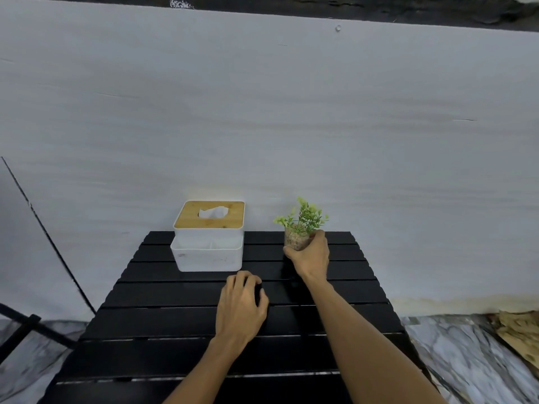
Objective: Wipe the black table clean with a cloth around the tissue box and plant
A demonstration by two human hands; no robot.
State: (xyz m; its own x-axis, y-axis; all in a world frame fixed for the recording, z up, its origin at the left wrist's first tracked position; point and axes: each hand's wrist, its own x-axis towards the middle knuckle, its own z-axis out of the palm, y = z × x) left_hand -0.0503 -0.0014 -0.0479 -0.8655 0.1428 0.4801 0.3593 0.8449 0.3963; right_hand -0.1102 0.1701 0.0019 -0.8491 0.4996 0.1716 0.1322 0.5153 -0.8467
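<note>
The black slatted table (163, 322) fills the lower middle of the head view. At its far left stands a white tissue box (207, 246) with a wooden lid. The small green plant (302, 225) in a speckled pot sits at the far right, and my right hand (310, 256) is wrapped around the pot. My left hand (240, 309) lies near the table's middle, fingers curled over a dark cloth (258, 293) that barely shows against the black slats.
A pale wall rises directly behind the table. Marble-patterned floor (466, 360) shows on both sides. A black metal frame (26, 325) stands at the left, and a tan crumpled object (516, 333) lies on the floor at the right.
</note>
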